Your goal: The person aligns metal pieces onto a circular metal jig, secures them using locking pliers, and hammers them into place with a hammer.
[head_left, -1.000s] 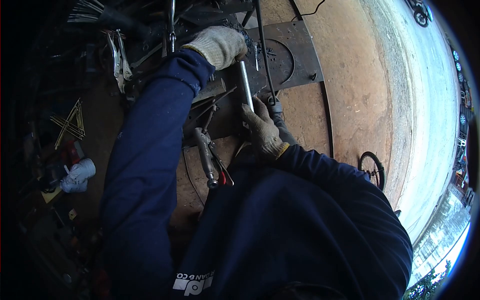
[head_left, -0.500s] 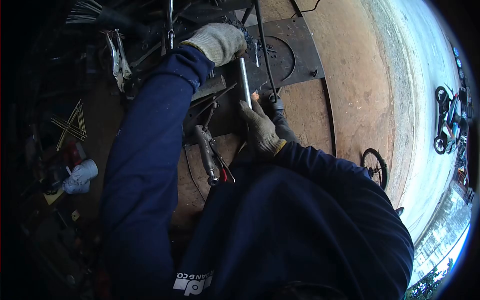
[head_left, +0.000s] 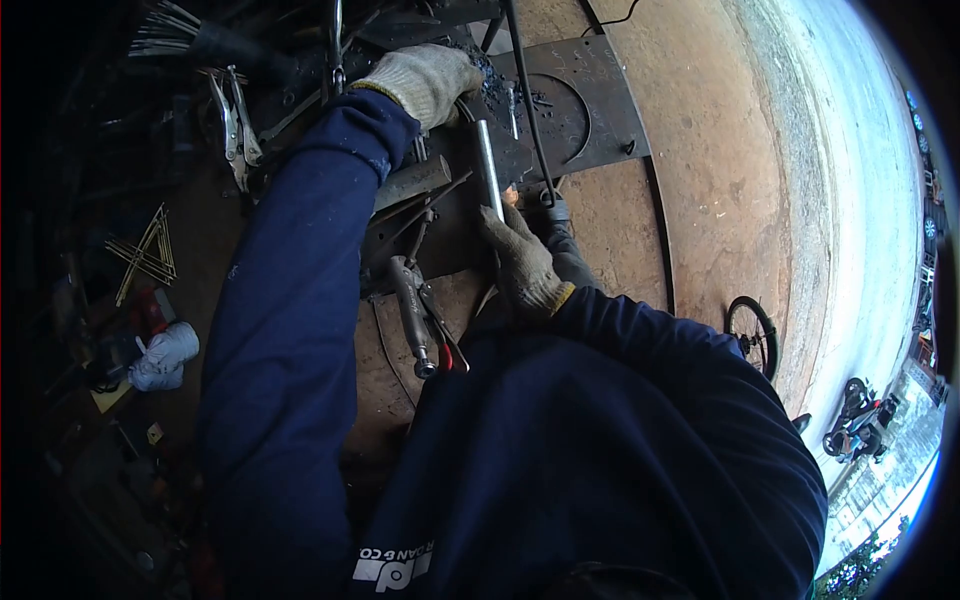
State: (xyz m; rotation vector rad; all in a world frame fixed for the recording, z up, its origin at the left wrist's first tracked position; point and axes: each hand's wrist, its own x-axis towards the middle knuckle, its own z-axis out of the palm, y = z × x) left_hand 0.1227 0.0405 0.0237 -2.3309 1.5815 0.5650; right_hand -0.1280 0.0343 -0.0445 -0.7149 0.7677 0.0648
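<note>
My right hand [head_left: 525, 262], in a pale knitted glove, is closed around the lower end of a shiny metal tube [head_left: 487, 165]. The tube points away from me over the dark metal bench. My left hand [head_left: 432, 82], gloved alike, is farther forward, beside a heap of small dark metal bits [head_left: 492, 85]. Its fingers are curled; what they hold, if anything, is hidden. Just beyond the tube's far end lies a small shiny metal piece [head_left: 514, 110]. Left of the tube rests a thick grey round bar [head_left: 412, 185].
Locking pliers [head_left: 413, 315] jut from the bench's near edge. Another pair [head_left: 235, 130] lies at left, below a bundle of rods [head_left: 168, 30]. A dark metal plate [head_left: 600, 105] extends right. A bicycle wheel [head_left: 752, 335] and a motorbike [head_left: 860, 420] are outdoors at right.
My left hand has shifted slightly left and back from the tube's far end, exposing it. My right hand stays on the tube. The motorbike has moved down the view.
</note>
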